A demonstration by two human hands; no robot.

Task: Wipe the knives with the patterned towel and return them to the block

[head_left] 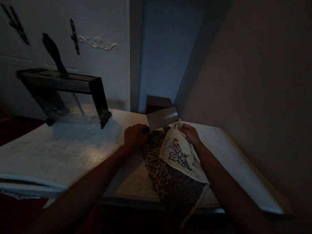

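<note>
My left hand [136, 137] is closed around the dark handle of a cleaver [162, 118]. Its broad, shiny blade points to the right, above the far part of the table. Bunched in my right hand [190, 133] is a patterned towel [181, 153], brown and cream, pinched near the blade's far end. The towel hangs down between my forearms and over the table's front edge. Whether the cloth touches the blade, I cannot tell.
A knife block [95, 86] with clear sides stands at the left on the white table [83, 157]. One dark handle [55, 54] sticks out of its top. Behind are white doors [99, 27] and a brown box [159, 101]. A wall [262, 75] rises along the right.
</note>
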